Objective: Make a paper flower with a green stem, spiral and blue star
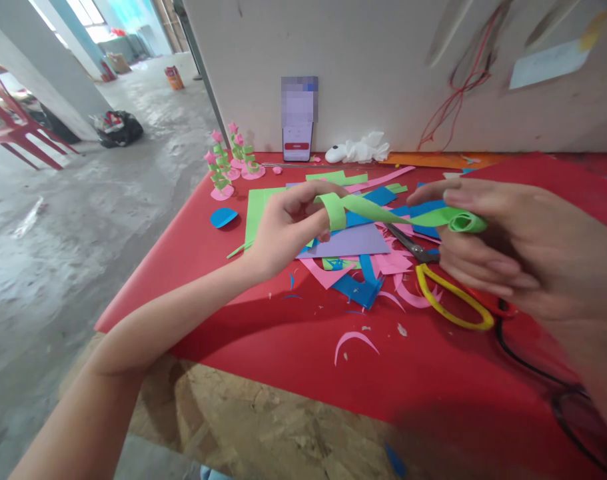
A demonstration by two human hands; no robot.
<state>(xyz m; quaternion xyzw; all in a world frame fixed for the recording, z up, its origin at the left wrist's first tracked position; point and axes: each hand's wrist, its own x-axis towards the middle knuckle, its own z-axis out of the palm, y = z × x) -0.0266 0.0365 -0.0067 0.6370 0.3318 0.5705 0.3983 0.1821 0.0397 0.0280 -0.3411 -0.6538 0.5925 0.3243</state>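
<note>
A green paper strip [383, 212] stretches twisted between my two hands above the red table. My left hand [293, 220] pinches its looped left end between thumb and fingers. At the other end the strip is curled into a small roll, which my right hand [498, 227] holds with bent fingers. Below and between the hands lie scissors [456, 303] with yellow and red handles, partly covered by my right hand. Blue, pink, purple and green paper pieces [353, 241] are heaped under the strip.
Small paper flowers [220, 165] with pink bases stand at the back left, near a blue paper disc [223, 217]. A phone [298, 133] leans on the white panel beside a white crumpled item [360, 148]. A dark cable [533, 370] runs at the right.
</note>
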